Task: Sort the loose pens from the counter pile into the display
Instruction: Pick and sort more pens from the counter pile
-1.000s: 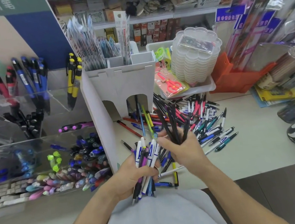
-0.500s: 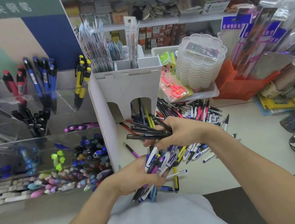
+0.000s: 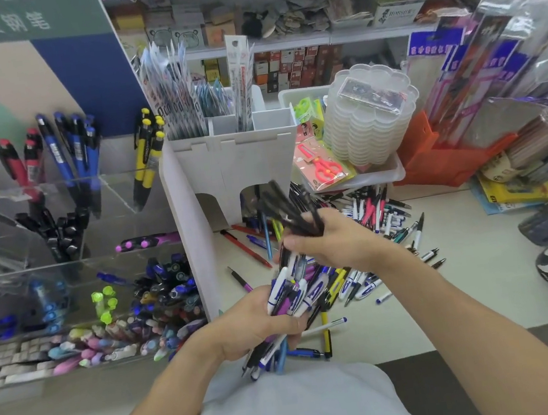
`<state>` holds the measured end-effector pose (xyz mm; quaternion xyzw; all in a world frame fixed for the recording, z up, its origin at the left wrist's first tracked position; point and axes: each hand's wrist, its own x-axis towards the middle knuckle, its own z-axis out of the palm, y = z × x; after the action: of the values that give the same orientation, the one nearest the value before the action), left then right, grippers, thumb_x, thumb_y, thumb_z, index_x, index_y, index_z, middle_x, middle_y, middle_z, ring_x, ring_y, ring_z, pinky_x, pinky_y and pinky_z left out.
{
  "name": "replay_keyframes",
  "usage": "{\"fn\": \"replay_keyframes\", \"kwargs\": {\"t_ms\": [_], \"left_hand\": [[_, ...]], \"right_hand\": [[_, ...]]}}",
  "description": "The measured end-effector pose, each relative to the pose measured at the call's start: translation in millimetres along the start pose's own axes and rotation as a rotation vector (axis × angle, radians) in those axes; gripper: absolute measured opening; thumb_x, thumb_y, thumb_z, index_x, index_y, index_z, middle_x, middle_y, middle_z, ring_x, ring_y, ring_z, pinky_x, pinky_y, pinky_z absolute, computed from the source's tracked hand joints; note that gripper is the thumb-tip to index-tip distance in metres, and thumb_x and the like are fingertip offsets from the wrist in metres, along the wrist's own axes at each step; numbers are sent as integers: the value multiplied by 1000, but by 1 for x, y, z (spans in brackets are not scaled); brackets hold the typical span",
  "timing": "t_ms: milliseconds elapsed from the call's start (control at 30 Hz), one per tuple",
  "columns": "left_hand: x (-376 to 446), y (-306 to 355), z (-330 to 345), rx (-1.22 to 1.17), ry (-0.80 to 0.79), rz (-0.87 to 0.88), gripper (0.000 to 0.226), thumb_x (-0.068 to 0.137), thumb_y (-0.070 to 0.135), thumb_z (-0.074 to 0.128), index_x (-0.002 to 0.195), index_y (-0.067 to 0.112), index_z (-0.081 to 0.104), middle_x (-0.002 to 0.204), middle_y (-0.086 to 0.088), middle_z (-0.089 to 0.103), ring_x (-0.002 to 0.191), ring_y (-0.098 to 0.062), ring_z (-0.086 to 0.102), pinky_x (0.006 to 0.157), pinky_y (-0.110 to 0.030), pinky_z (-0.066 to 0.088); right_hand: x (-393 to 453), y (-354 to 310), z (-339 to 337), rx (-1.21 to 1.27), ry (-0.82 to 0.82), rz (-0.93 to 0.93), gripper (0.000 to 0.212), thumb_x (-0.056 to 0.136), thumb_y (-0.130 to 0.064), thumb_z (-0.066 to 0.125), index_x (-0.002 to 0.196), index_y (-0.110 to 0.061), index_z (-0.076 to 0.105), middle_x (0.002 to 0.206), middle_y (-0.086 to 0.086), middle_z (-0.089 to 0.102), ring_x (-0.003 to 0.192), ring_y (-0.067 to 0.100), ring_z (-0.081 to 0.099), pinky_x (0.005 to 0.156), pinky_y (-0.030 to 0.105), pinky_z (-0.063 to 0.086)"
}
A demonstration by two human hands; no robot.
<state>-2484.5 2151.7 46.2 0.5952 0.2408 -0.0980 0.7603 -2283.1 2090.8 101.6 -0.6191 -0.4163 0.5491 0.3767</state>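
Big clear display (image 3: 66, 267) fills my left side, its compartments stacked with pens, though the near panels glare and blur so I can't read the lowest row properly. The counter (image 3: 465, 287) runs across in front of me, and the white castle-shaped holder (image 3: 236, 163) stands on it just beside the display, packets poking out of its top slots. The loose pen pile (image 3: 377, 215) sprawls over the counter behind and under my hands; much of it is hidden by my right forearm. A tray of stacked clear dishes (image 3: 368, 116) sits beyond the pile, with red scissors (image 3: 324, 166) in a packet leaning at its left.

My right hand (image 3: 335, 241) is above the pile, fingers curled tight round a bunch of black pens (image 3: 290, 208), their tips smeared by motion, so I can't count them. My left hand (image 3: 259, 323) is lower and nearer me, wrapped round a bundle of white and purple pens (image 3: 297, 294); the lower ends jut out below my palm over the counter edge.
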Motion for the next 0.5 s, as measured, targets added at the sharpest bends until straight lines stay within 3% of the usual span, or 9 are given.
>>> {"fn": "replay_keyframes", "kwargs": {"t_ms": [100,233,333,433,500], "left_hand": [[-1,-3,1,-19,-4,4,8,94,9,67,97,5,60,73,-9,64,69,-23,60,75,-35,50],[0,-7,2,-117,64,3,28,95,10,66,106,-11,52,76,-18,55,68,-24,53,73,-34,51],[0,-15,-1,-268,125,-15,39,89,20,70,111,-7,51,78,-16,50,66,-24,51,75,-41,51],[0,-21,-1,-431,166,7,29,91,22,69,102,2,51,69,-5,47,58,-20,48,65,-37,50],[0,-20,2,-425,230,31,25,91,22,68,92,4,50,68,-8,42,54,-19,45,59,-34,50]], "right_hand": [[2,0,-11,246,182,-30,15,103,-13,53,98,0,59,63,-3,65,40,11,26,41,29,17],[-2,3,-25,540,555,-191,36,106,-15,49,75,-18,68,60,-2,61,34,5,27,34,23,20],[-16,16,-26,557,764,-180,40,105,-24,52,69,-22,70,55,0,50,39,9,36,38,23,29],[-40,41,12,329,719,67,28,100,-36,56,85,-18,71,73,2,69,62,13,60,58,28,49],[-54,60,48,406,598,141,28,97,-35,56,92,-9,65,80,8,70,71,19,67,65,32,54]]}}
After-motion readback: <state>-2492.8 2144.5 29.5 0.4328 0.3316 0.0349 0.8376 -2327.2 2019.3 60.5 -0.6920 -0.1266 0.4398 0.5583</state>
